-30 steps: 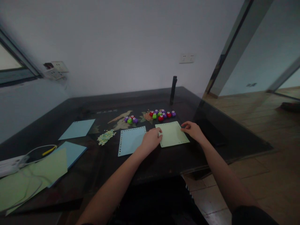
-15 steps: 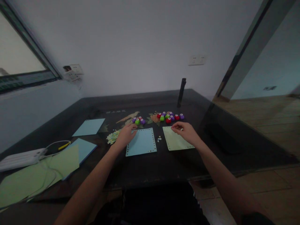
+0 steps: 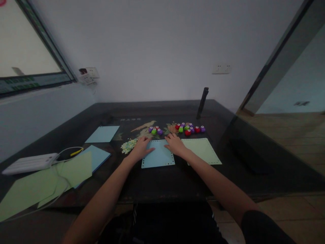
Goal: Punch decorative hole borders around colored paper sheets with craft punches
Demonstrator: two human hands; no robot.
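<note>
Dark and shiny, the desk (image 3: 177, 183) holds papers and little punches. Both of my hands lie flat on the blue sheet (image 3: 158, 158) with holes round its edge. My left hand (image 3: 141, 149) presses its left side, fingers spread. My right hand (image 3: 175, 145) presses the top right corner. I think I am holding it steady. Next I would need a punch (image 3: 188, 132) from the pile just behind.

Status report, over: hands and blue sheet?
Left hand and right hand flat on blue sheet. Green sheet beside it. Punches behind.
</note>
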